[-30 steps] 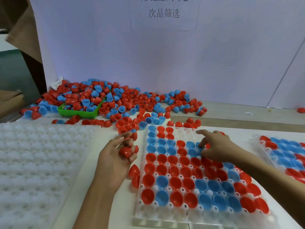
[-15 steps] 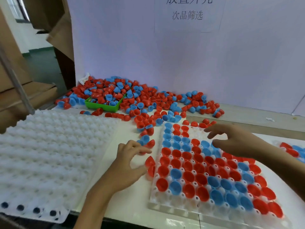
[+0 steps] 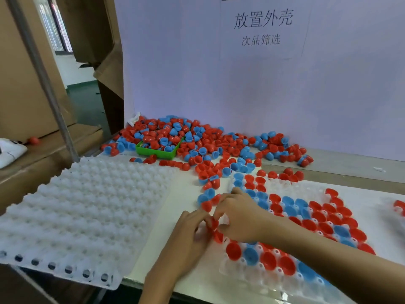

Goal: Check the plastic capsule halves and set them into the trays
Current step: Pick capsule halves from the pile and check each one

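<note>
Both hands (image 3: 219,224) meet, fingers curled, pinching red capsule halves (image 3: 215,229).

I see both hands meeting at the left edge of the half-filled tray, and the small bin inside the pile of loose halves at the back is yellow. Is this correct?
Not fully. The head view shows the small bin is green, not yellow. The rest is right: the left hand and right hand meet at the left edge of the half-filled tray, and the bin sits inside the pile of loose halves at the back.

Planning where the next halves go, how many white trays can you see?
3: an empty one at left, a part-filled one under the hands, and one cut off at right; more may be off-frame.
</note>
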